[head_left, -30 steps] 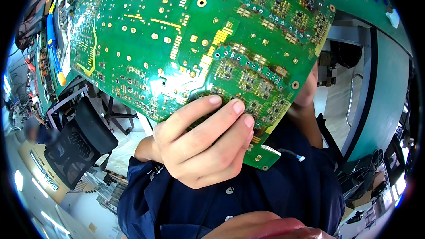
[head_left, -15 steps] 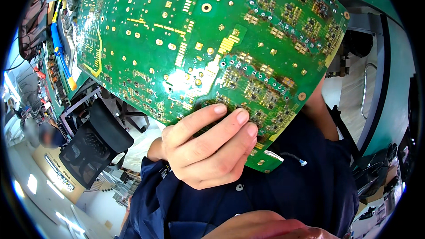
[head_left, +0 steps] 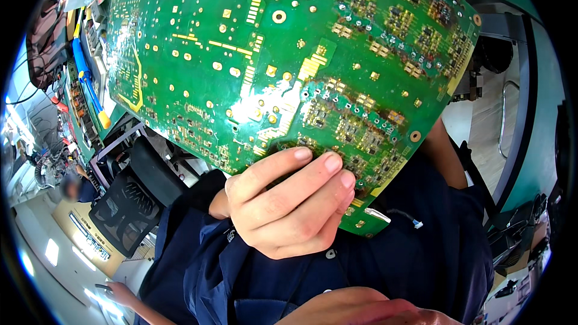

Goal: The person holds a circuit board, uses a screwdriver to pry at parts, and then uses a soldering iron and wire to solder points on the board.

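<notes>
A large green circuit board (head_left: 192,72) fills the upper middle, tilted, with gold pads, holes and rows of small components. Brownish stains surround the component groups on its right part. My left hand (head_left: 292,204) grips the board's near edge, fingers lying over the upper face; its thumb is out of sight. At the right, my right forearm (head_left: 447,156) runs up to the board's edge, and the hand itself is hidden behind the board. Glare whitens part of the surface. Beside the near corner, a small white connector (head_left: 416,224) on dark wires shows against my dark clothing.
A black mesh chair (head_left: 129,207) stands at the left. Beyond it are a blue-and-yellow handled tool (head_left: 87,75) and a cluttered bench. Another person's forearm (head_left: 141,307) enters at lower left, the hand on a small dark object. A green-topped table (head_left: 539,138) is at the right.
The board and my left hand have shifted slightly right and down in view, with the grip unchanged. Another person's arm and dark clothing have come into view at the left.
</notes>
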Demonstrator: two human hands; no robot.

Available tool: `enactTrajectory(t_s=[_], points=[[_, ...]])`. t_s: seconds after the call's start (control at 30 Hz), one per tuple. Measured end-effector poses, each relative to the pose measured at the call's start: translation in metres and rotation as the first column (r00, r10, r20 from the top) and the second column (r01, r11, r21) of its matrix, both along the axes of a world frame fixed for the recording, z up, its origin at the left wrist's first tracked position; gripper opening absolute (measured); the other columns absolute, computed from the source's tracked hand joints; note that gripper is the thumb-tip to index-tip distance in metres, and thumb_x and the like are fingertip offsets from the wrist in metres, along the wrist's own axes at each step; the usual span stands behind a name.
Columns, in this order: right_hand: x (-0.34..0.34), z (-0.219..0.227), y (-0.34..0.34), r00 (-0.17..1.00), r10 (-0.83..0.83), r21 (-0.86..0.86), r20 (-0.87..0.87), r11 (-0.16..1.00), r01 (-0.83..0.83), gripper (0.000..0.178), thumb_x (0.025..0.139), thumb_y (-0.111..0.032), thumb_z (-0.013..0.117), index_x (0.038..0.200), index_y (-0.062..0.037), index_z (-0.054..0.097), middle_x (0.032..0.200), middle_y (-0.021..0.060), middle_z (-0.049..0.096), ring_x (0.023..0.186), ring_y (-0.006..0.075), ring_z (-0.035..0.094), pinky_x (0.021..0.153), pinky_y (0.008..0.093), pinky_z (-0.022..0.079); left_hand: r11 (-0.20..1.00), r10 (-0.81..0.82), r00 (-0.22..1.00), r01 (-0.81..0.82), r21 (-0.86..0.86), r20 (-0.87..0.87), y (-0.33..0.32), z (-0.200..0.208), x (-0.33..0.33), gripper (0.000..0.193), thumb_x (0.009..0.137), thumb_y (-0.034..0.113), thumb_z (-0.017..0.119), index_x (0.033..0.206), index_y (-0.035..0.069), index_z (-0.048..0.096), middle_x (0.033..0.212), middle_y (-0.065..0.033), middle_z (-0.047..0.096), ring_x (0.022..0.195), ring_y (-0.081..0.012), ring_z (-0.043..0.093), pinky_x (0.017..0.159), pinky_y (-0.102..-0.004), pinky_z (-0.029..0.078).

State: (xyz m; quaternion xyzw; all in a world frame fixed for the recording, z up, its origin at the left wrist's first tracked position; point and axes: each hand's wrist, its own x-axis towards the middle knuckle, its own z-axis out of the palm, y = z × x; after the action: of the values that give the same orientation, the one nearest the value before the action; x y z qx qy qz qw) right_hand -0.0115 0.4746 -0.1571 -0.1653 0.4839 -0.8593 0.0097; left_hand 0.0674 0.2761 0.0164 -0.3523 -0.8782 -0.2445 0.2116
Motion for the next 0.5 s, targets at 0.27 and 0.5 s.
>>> enactTrajectory(t_s=[0.27,0.5], points=[[-0.005,-0.013,0.004,0.997,0.029,-0.03,-0.073,0.999,-0.031,0.048,0.088,-0.008,0.074,0.129,-0.0005,0.05,0.122,0.0133,0.064,0.107,0.02,0.065,0.089,0.0353,0.055,1.0,0.016,0.999,-0.016,-0.006,-0.04,0.005,0.0,-0.001,0.016,0.078,0.007,0.074,0.092,0.009,0.069,0.098,-0.0056,0.071,0.092,-0.0237,0.07,0.075,-0.0364,0.059],[-0.007,-0.021,0.002,0.998,0.036,-0.013,-0.058,0.999,-0.037,0.047,0.088,-0.008,0.074,0.128,-0.0001,0.051,0.121,0.0131,0.064,0.106,0.0197,0.066,0.089,0.0349,0.055,1.0,0.009,1.0,-0.009,0.005,-0.018,0.003,-0.004,-0.002,0.014,0.078,0.008,0.074,0.091,0.009,0.07,0.099,-0.0046,0.072,0.093,-0.0229,0.069,0.075,-0.0358,0.059]])
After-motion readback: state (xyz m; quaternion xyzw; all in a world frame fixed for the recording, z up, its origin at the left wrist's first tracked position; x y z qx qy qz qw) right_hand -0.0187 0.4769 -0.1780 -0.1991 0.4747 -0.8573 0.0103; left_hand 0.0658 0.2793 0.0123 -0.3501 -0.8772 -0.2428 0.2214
